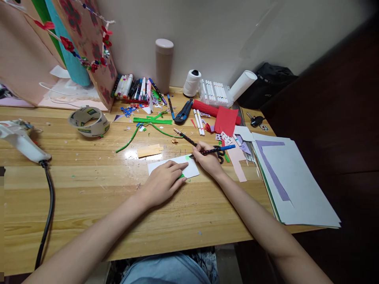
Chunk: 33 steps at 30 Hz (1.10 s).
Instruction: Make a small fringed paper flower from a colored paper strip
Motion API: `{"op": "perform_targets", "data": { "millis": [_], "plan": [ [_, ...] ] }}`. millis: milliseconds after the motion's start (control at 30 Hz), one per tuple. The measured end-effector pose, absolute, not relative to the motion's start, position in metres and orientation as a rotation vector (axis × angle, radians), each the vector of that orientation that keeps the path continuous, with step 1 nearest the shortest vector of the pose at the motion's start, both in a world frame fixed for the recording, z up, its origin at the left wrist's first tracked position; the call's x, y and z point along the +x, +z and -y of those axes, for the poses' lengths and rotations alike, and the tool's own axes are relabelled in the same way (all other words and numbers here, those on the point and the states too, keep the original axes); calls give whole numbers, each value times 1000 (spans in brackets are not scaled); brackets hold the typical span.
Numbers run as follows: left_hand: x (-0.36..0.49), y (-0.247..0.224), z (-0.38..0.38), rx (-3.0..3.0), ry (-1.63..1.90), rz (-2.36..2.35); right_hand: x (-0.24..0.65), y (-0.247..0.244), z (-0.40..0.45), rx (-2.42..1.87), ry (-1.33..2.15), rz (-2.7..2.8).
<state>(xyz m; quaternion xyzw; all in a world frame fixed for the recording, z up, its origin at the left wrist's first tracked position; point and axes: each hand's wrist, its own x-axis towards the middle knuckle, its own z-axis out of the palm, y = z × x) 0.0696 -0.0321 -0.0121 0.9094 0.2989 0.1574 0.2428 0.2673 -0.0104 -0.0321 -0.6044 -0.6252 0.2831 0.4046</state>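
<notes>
A small white paper [194, 170] lies on the wooden table [118, 213], with a light green mark near its upper right edge. My left hand [166, 179] rests flat on the paper, its fingers spread and a bit of green showing beneath them. Between the fingers of my right hand [207, 157] is a dark dotted marker [211, 151] with a blue end, its tip at the green mark. Black scissors [220, 154] lie partly hidden behind my right hand.
A tape roll [89, 122] and a white glue gun [23, 140] are at the left. Behind the paper lie a box cutter [183, 112], green strips [152, 120] and red paper [226, 120]. A paper stack [304, 177] covers the right edge; a tumbler [164, 65] stands at the back.
</notes>
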Motion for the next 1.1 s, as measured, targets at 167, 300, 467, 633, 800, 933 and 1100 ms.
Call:
{"op": "perform_targets", "data": {
  "millis": [167,300,467,633,800,933,1100],
  "plan": [
    [71,-12,32,2489,407,-825,268,-32,10,-1519,720,1594],
    [71,-12,32,2483,412,-823,268,-32,10,-1512,725,1619],
    [70,-12,32,2485,409,-823,268,-32,11,-1510,740,1595],
    [70,-11,33,2482,404,-820,269,-34,12,-1506,807,1577],
    [70,-12,32,2494,395,-821,269,-35,12,-1511,785,1583],
    [69,-12,32,2488,416,-818,269,-34,12,-1510,791,1604],
    [69,-12,33,2487,415,-818,269,-34,12,-1505,784,1602]
  ]
}}
